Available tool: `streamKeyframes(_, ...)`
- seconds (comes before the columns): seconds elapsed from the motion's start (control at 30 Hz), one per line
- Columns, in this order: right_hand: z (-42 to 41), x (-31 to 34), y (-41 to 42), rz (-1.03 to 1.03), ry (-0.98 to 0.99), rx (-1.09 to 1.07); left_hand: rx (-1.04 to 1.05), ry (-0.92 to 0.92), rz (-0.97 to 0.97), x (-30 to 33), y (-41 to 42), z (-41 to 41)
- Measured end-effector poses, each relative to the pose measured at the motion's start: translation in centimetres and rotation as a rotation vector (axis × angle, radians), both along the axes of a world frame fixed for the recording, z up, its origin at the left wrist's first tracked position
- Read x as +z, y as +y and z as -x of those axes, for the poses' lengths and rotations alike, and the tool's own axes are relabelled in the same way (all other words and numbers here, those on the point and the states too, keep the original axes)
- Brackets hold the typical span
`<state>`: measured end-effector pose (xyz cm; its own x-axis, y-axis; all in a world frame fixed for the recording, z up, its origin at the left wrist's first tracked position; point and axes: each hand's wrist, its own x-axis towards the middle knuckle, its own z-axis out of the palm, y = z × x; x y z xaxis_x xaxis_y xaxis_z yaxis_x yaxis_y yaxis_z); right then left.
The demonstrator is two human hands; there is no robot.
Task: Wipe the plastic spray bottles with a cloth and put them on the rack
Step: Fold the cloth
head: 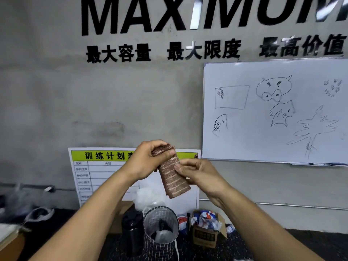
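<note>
A brown folded cloth (174, 178) with pale stripes is held up in front of me at chest height. My left hand (148, 160) grips its top end, thumb across the fold. My right hand (195, 172) pinches the cloth's right edge between thumb and fingers. No spray bottle or rack can be made out in this view.
On the floor below stand a black flask (131, 230), a checked fabric basket (160, 234) with items inside, and an open cardboard box (206, 232). A schedule board (98, 174) and a whiteboard (273, 113) lean on the grey wall. Bags (37, 213) lie at the left.
</note>
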<state>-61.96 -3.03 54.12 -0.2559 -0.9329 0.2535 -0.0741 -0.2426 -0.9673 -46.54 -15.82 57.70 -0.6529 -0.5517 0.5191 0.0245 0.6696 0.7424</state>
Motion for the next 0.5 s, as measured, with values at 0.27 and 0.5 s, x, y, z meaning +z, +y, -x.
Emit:
streamKeyframes(0.27, -5.7, -6.8, -4.9, -0.067, -0.171, -0.037, 0.274, 0.082, -0.31, -9.1, 0.3, -7.7)
streamKeyframes(0.5, -16.1, -18.7, -7.7, -0.338, -0.031, 0.147, 0.434, 0.091, -0.449, -26.0, 3.7, -19.0)
